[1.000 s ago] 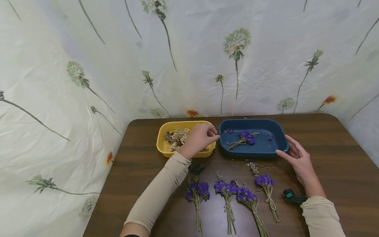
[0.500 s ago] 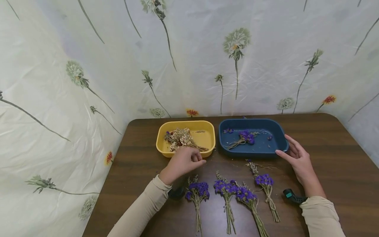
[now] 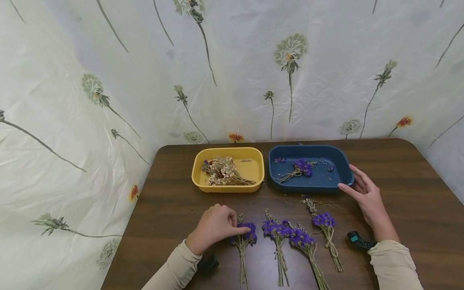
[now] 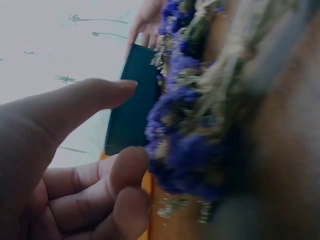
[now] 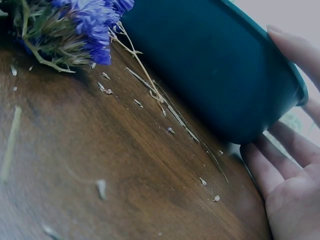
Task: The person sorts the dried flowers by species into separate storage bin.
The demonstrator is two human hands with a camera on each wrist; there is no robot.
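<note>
The left hand (image 3: 216, 226) has just dropped to the leftmost purple bundle (image 3: 243, 243), six o'clock from the yellow tray (image 3: 228, 189), fingers apart; attention's seemingly there now. The right hand (image 3: 368, 197) clamps the blue tray (image 3: 308, 188).

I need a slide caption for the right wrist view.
Right hand at the end of a blue tray, with purple flowers and dry scraps on the wooden table.

Soft, even light fills the head view, with a pale sheen on the near worktop (image 3: 262, 270) and glossy highlights on the creased cloth (image 3: 54, 177) at left. The left wrist view is dim, its purple flowers (image 4: 187, 157) blurred; the right wrist view is bluish, its far background washed out, the near worktop soft.
</note>
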